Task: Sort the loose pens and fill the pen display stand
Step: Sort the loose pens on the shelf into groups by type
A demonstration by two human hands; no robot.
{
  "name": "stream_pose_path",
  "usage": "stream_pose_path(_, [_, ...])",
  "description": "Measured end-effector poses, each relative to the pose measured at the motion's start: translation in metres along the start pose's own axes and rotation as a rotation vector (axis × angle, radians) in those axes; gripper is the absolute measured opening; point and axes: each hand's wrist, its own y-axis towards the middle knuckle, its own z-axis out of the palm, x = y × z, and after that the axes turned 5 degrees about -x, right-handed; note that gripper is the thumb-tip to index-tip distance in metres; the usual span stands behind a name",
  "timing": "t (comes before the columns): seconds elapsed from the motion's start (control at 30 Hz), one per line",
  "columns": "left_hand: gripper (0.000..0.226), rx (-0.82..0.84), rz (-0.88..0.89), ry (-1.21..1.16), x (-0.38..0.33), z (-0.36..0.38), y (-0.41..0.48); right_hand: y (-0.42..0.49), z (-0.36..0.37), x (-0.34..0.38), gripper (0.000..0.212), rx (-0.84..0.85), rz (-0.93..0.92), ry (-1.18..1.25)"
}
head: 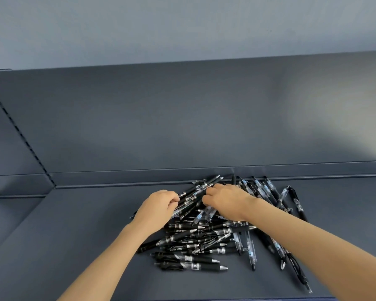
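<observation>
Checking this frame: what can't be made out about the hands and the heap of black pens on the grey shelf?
Head view only:
- Left hand holds a bundle of black pens; its own fingers hide the count.
- Right hand: its back hides whether it pinches a pen.
- Heap of black and clear plastic pens: barrel print too small; the right forearm covers some.

A heap of black and clear plastic pens [204, 240] lies on a dark grey metal shelf [74, 235], right of centre, reaching its back edge.

Left grip [159, 205] clasps pens [193, 190]; right grip [226, 200], just beside, curls fingers downward.
</observation>
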Motion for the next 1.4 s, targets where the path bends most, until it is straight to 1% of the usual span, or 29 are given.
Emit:
stream_pose_path(0.07, [0.022,0.001,0.011,-0.002,-0.001,0.003,0.004,-0.001,0.004,-0.001,0.041,-0.009,0.011,-0.011])
stream_pose_path(0.13, [0.023,0.009,0.021,-0.001,-0.003,0.005,0.009,-0.002,0.007,-0.005,0.037,-0.037,0.059,0.036])
stream_pose_path(0.27, [0.025,0.007,0.050,0.029,0.001,0.005,0.015,0.006,0.001,-0.013,0.017,-0.201,0.168,0.157])
stream_pose_path(0.33, [0.026,-0.001,0.073,0.060,0.004,0.001,0.016,0.013,-0.003,-0.017,0.015,-0.240,0.203,0.209])
stream_pose_path(0.4, [0.026,-0.003,0.089,0.086,0.007,-0.003,0.017,0.022,-0.006,-0.021,0.015,-0.213,0.231,0.244])
stream_pose_path(0.6, [0.026,-0.009,0.080,0.083,0.016,-0.012,0.010,0.049,0.002,-0.026,0.014,0.003,0.252,0.243])
stream_pose_path(0.73, [0.018,0.016,0.075,0.066,0.019,-0.014,0.004,0.057,0.007,-0.030,0.017,0.058,0.271,0.250])
stream_pose_path(0.87, [0.013,0.085,0.064,0.052,0.020,-0.015,0.001,0.063,0.005,-0.032,0.016,0.127,0.275,0.202])
stream_pose_path(1.0, [0.023,0.126,0.083,0.069,0.017,-0.016,-0.003,0.059,0.007,-0.030,0.011,0.174,0.284,0.132])
stream_pose_path(1.13, [0.024,0.135,0.063,0.068,0.015,-0.013,-0.007,0.047,0.007,-0.031,0.006,0.119,0.316,0.164])
stream_pose_path(1.2, [0.022,0.122,0.064,0.056,0.016,-0.012,-0.008,0.041,0.002,-0.030,0.011,0.054,0.376,0.238])
stream_pose_path(1.27, [0.022,0.103,0.057,0.027,0.018,-0.012,-0.008,0.034,-0.003,-0.028,0.021,-0.032,0.444,0.318])
stream_pose_path(1.33, [0.023,0.074,0.040,-0.036,0.019,-0.016,-0.006,0.027,-0.010,-0.023,0.029,-0.078,0.493,0.410])
stream_pose_path(1.4, [0.021,0.031,0.022,-0.109,0.019,-0.022,-0.004,0.020,-0.018,-0.017,0.027,-0.098,0.537,0.512])
